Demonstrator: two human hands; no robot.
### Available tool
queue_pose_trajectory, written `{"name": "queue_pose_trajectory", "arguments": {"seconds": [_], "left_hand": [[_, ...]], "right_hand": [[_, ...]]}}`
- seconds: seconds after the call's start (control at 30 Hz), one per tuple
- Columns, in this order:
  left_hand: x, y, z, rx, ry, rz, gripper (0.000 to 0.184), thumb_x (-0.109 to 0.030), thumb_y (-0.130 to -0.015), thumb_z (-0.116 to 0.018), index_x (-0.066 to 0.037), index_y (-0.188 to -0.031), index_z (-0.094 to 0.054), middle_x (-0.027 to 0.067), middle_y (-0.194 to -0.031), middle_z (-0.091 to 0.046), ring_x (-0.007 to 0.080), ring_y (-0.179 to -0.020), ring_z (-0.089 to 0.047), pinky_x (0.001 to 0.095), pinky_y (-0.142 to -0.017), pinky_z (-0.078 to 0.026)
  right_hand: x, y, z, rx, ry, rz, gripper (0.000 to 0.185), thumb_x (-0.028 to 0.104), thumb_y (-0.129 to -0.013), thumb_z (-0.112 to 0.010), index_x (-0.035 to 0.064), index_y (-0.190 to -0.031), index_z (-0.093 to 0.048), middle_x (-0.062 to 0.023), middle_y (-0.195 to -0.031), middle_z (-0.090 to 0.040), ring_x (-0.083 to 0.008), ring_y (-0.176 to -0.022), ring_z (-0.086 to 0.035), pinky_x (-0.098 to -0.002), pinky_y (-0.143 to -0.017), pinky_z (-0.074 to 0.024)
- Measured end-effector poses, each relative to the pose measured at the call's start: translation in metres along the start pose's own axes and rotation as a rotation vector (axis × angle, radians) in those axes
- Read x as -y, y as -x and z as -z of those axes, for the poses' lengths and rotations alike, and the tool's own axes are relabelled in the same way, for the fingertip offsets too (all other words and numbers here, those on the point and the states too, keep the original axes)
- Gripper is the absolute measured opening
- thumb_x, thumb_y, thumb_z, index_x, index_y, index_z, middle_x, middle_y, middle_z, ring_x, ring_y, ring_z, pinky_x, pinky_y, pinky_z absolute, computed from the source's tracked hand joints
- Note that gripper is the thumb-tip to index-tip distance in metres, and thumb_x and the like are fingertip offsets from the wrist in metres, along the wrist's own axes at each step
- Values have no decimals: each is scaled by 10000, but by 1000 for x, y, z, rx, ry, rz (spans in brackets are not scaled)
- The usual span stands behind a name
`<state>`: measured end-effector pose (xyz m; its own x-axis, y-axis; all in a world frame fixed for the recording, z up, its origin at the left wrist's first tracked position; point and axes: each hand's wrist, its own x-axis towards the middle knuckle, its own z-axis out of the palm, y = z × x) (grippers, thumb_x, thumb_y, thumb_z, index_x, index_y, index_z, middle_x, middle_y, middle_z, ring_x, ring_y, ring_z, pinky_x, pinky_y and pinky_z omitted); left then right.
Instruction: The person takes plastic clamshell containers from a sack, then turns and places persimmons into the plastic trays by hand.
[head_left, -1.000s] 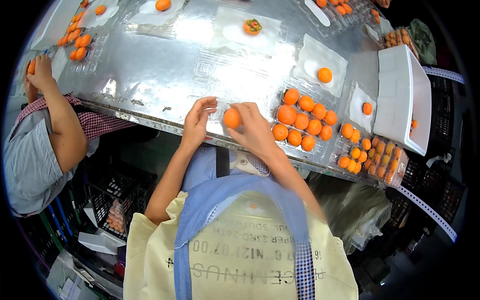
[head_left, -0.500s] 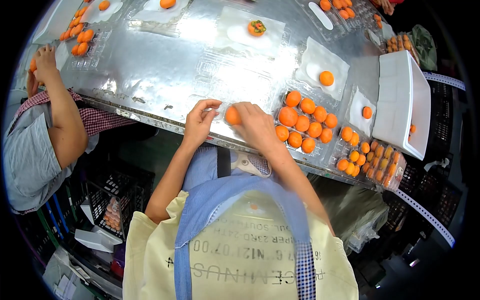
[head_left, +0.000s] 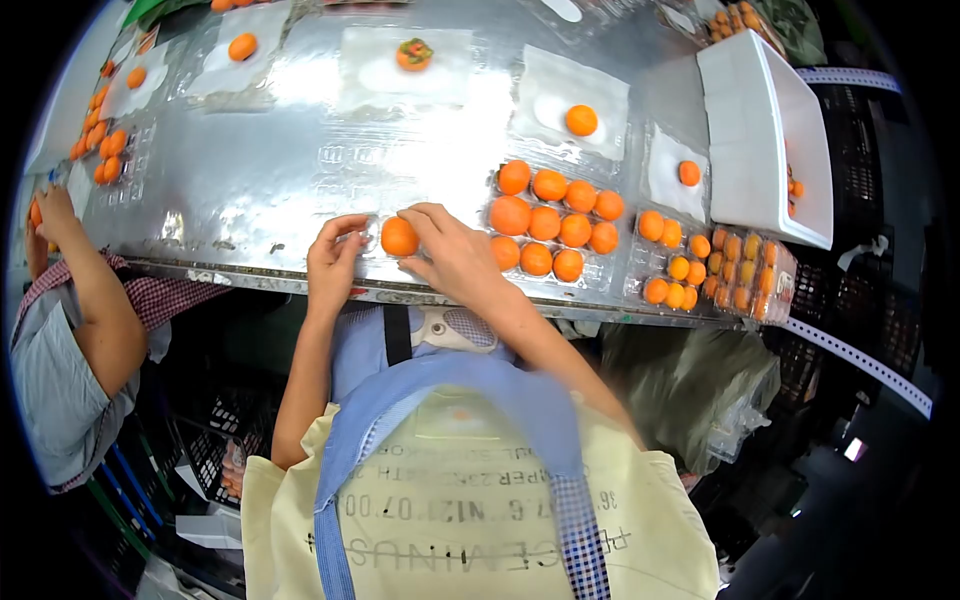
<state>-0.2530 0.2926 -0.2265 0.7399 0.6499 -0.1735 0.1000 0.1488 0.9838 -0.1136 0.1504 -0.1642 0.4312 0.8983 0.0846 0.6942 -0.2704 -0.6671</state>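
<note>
An orange fruit (head_left: 399, 237) is at the table's near edge, between my two hands. My right hand (head_left: 445, 250) touches its right side, with the fingers bent over and the thumb apart below. My left hand (head_left: 338, 255) is to the left of the fruit, fingers curved and thumb close to them, with a small gap to the fruit. Right of my right hand lies a clear tray (head_left: 482, 190) filled with several orange fruits. Beyond my hands a faint clear tray (head_left: 350, 155) lies on the metal table (head_left: 240, 150).
White sheets (head_left: 545, 85) with single fruits lie farther back. A white foam box (head_left: 745, 130) and a closed clear pack (head_left: 760, 275) of fruits stand at the right. At the left edge, a co-worker's hand (head_left: 57, 212) holds an orange fruit.
The view has shifted, so the table, trays and hands appear farther left. The fruit between my hands shows more of its surface than half a second ago; my right fingers cover less of it.
</note>
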Motion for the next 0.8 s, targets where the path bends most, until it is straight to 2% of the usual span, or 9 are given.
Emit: {"name": "queue_pose_trajectory", "arguments": {"seconds": [0.13, 0.23, 0.3, 0.33, 0.37, 0.43, 0.47, 0.6, 0.8], "left_hand": [[-21, 3, -10, -47, -76, 30, 207, -6, -889, -500, 4, -1078, -583, 81, -1050, -594, 142, -961, -566, 265, -805, -482], [-56, 8, -40, -117, -437, -168, 206, -11, -869, -521, -11, -1061, -596, 82, -1037, -597, 160, -928, -577, 270, -768, -482], [-61, 7, -66, -63, -475, -278, 218, -49, -827, -595, -36, -1045, -604, 89, -1024, -594, 193, -887, -585, 282, -710, -474], [-67, 6, -83, -5, -502, -262, 252, -64, -804, -624, -41, -1054, -597, 97, -1028, -591, 215, -896, -581, 293, -719, -474], [-73, 4, -101, 52, -530, -246, 290, -78, -782, -654, -45, -1063, -590, 106, -1033, -589, 238, -904, -577, 305, -729, -474], [-68, -6, -131, 152, -642, -396, 392, -62, -742, -688, -54, -1115, -568, 105, -1066, -575, 220, -918, -560, 303, -739, -471], [-64, -11, -144, 191, -730, -480, 458, -98, -721, -708, -62, -1147, -542, 110, -1109, -554, 281, -949, -544, 356, -786, -466], [-58, -21, -171, 345, -947, -307, 539, -128, -690, -727, -73, -1180, -508, 110, -1146, -525, 312, -989, -532, 392, -829, -462], [-69, -24, -192, 370, -1230, -256, 557, -123, -662, -735, -114, -1176, -524, 119, -1099, -524, 307, -944, -560, 402, -772, -487]], "right_hand": [[-12, 25, 29, -94, 15, -49, 435, 175, -731, -707, 81, -1126, -550, -68, -1073, -583, -248, -880, -602, -330, -660, -492], [-32, 53, 52, -144, -11, -125, 332, 107, -770, -661, 80, -1088, -570, -92, -1025, -597, -256, -872, -607, -335, -666, -496], [-46, 71, 63, -242, -23, -131, 292, 88, -774, -651, 74, -1058, -588, -97, -1001, -611, -264, -823, -617, -334, -663, -498], [-50, 76, 70, -288, -76, -162, 205, 57, -779, -634, 57, -983, -621, -104, -926, -630, -270, -777, -626, -339, -661, -503], [-55, 83, 75, -289, -68, -180, 193, 50, -778, -632, 53, -971, -625, -104, -917, -633, -270, -776, -628, -339, -661, -504], [-66, 96, 86, -293, -52, -215, 169, 35, -777, -629, 45, -945, -634, -104, -899, -639, -268, -775, -633, -340, -660, -507], [-69, 101, 92, -268, -50, -248, 150, 21, -776, -624, 43, -923, -643, -104, -875, -648, -267, -765, -638, -333, -656, -511], [-91, 118, 106, -257, -61, -212, 167, 12, -770, -624, 48, -932, -643, -102, -849, -645, -270, -733, -636, -332, -636, -512], [-114, 126, 124, -249, -92, -146, 174, 2, -762, -624, 54, -927, -645, -95, -808, -635, -263, -698, -629, -330, -593, -507]]}}
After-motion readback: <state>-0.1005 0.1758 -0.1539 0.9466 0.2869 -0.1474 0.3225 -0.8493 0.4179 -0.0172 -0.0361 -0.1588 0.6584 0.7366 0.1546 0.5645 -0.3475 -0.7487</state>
